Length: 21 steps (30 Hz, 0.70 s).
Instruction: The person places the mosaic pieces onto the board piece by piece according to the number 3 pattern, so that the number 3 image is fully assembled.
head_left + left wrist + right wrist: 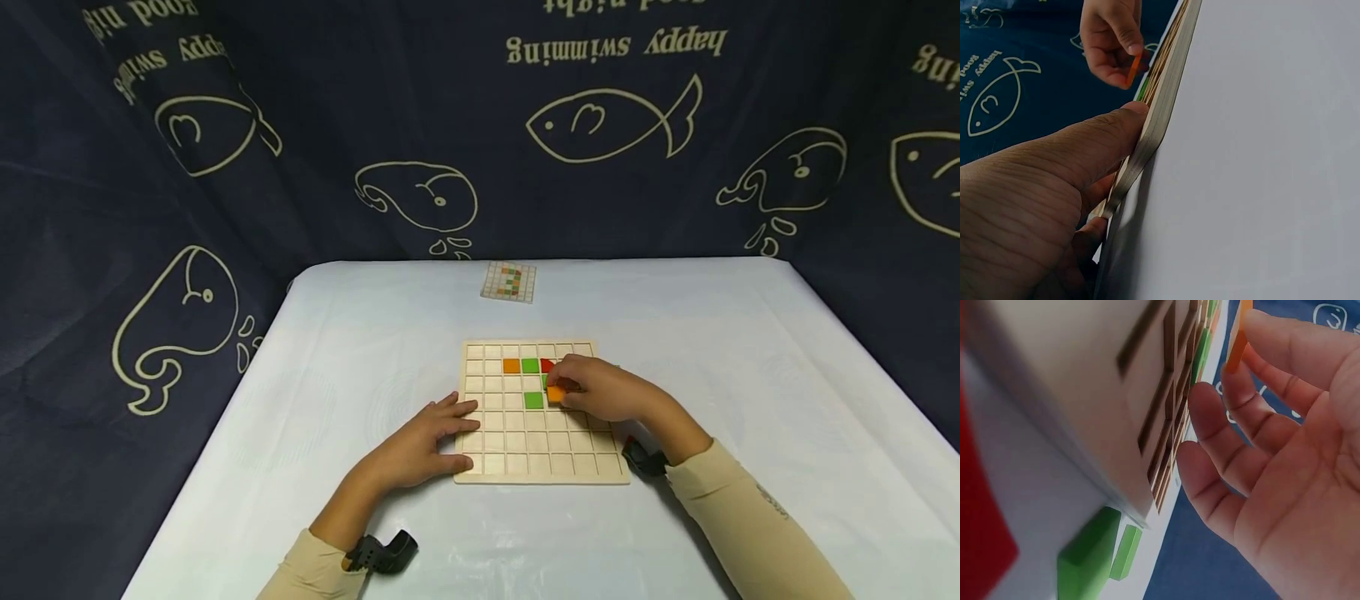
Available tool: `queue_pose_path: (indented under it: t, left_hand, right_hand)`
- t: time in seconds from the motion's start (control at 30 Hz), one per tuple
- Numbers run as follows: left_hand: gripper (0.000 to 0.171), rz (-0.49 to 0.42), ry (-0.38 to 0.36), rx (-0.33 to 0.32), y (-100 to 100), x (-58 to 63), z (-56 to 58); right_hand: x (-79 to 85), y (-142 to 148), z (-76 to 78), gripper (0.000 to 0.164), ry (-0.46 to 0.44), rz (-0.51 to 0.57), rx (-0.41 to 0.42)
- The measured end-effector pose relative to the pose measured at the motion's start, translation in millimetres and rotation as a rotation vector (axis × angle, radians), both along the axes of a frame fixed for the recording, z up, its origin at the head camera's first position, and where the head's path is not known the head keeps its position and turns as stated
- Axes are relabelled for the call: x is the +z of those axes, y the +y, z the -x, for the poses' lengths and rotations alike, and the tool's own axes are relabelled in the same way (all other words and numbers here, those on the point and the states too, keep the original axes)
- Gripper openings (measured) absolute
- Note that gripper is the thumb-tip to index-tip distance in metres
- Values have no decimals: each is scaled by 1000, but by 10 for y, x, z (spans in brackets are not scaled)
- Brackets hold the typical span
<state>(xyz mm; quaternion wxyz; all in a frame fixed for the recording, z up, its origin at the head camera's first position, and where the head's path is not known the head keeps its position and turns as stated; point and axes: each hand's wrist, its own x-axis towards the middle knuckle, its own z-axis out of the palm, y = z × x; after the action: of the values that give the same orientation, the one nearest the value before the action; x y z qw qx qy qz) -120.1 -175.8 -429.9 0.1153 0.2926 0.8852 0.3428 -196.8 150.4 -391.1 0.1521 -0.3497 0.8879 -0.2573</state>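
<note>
A wooden grid board (517,467) lies on the table. My right hand (611,390) pinches an orange square tile (555,395) between thumb and fingers, over the board just right of a green tile (533,401). In the right wrist view the orange tile (1239,337) is on edge in the grip. Farther up the grid sit another orange tile (512,366), a green one (530,366) and a red piece (547,365), partly hidden by my fingers. My left hand (412,442) rests spread on the board's left edge, its thumb (1110,134) at the rim.
Behind the board lies a small card (509,282) printed with a coloured grid pattern. Beside the board's right edge are loose green blocks (1088,556) and a red piece (985,519), mostly hidden by my arm in the head view. Dark printed cloth (480,125) hangs behind the table.
</note>
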Motion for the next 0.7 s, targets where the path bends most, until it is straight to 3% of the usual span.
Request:
queue_pose_path:
  t: [0.27,0.7]
  left_hand:
    - [52,-14,-14,0,4,-10,-2]
    - [51,-9,6,1,6,14,-4]
  right_hand:
    - [-47,-25,-4,20,31,-38,42]
    - [-52,-74,-18,21,76,-63,36]
